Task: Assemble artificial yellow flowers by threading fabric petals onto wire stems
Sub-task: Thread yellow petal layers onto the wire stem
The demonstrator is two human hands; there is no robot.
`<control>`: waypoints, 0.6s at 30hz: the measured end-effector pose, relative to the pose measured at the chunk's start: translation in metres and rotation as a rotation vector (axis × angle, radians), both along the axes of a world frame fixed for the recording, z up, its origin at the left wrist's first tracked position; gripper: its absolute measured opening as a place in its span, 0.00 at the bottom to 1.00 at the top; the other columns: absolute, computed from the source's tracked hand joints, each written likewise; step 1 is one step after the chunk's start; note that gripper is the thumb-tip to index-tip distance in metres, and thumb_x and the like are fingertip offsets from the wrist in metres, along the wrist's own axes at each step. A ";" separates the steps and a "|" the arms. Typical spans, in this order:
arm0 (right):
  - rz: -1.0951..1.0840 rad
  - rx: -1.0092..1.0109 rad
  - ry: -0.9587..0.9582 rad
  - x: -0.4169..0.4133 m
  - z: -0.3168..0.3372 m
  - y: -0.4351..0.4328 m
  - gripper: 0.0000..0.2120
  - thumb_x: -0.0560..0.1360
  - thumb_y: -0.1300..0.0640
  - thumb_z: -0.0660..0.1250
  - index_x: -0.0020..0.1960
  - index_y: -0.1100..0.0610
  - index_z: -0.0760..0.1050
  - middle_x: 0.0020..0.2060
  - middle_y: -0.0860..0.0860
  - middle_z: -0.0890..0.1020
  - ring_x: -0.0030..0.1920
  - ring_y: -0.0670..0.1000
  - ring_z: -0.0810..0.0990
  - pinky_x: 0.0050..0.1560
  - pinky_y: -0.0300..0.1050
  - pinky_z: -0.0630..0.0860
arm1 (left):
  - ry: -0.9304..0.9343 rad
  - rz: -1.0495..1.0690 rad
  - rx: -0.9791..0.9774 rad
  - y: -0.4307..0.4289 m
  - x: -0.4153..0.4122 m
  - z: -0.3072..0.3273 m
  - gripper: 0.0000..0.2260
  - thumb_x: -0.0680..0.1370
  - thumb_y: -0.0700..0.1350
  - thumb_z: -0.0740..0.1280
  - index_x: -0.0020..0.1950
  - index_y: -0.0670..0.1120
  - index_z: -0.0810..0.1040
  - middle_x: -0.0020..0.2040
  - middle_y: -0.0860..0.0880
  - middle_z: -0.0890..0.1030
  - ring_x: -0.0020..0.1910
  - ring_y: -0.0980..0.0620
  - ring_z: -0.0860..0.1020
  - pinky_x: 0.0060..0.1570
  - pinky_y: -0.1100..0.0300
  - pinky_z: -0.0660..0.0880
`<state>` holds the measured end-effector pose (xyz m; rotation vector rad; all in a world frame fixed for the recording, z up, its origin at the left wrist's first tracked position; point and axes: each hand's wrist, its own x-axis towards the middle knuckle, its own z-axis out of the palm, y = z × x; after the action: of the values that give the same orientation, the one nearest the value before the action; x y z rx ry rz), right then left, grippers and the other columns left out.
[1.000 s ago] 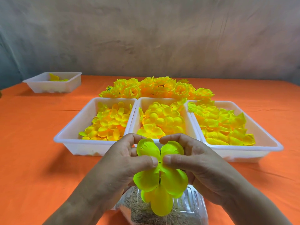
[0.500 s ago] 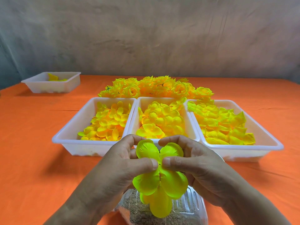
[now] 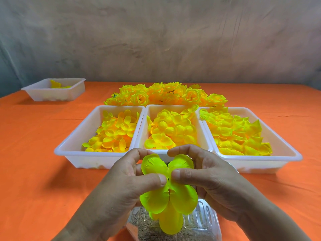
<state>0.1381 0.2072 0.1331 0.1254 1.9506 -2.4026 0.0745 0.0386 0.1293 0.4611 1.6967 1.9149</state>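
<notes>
Three trays (image 3: 78,160) of loose petals (image 3: 111,134) are waiting and a heap of finished flowers (image 3: 165,94) is lying behind them, so the job is likely sitting midway. The left hand (image 3: 121,185) is pinching the petal piece (image 3: 182,199) at its centre, over a clear container (image 3: 205,221), with the right hand (image 3: 208,180) pinching opposite.

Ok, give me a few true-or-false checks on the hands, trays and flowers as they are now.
1. The left hand and right hand both pinch the petal piece. True.
2. The row of trays holds yellow petals. True.
3. The small tray is full. False: only a few petals lie in it.
4. The flowers lie nearer than the row of trays. False: they lie behind it.
</notes>
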 end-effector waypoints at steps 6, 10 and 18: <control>-0.006 -0.009 -0.018 -0.001 0.000 0.000 0.21 0.63 0.62 0.74 0.55 0.53 0.79 0.38 0.55 0.81 0.38 0.56 0.79 0.37 0.48 0.75 | -0.016 0.006 0.000 0.002 -0.003 -0.002 0.23 0.60 0.38 0.73 0.55 0.45 0.77 0.40 0.44 0.83 0.30 0.47 0.81 0.25 0.57 0.76; 0.005 -0.012 -0.041 0.000 -0.002 0.002 0.21 0.63 0.64 0.76 0.55 0.55 0.78 0.40 0.55 0.82 0.38 0.55 0.81 0.35 0.45 0.77 | -0.024 -0.015 -0.004 0.002 -0.004 -0.005 0.20 0.61 0.38 0.73 0.52 0.46 0.79 0.40 0.44 0.83 0.31 0.47 0.81 0.25 0.57 0.76; -0.034 0.044 -0.082 0.000 -0.008 0.005 0.24 0.64 0.65 0.74 0.59 0.56 0.75 0.47 0.63 0.82 0.41 0.55 0.82 0.38 0.47 0.79 | -0.021 -0.082 -0.086 0.000 -0.002 -0.019 0.20 0.63 0.40 0.73 0.54 0.48 0.78 0.43 0.45 0.85 0.38 0.48 0.84 0.31 0.56 0.79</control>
<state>0.1377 0.2123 0.1249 0.2572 1.9810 -2.3361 0.0720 0.0390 0.1107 0.4685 1.7122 1.7758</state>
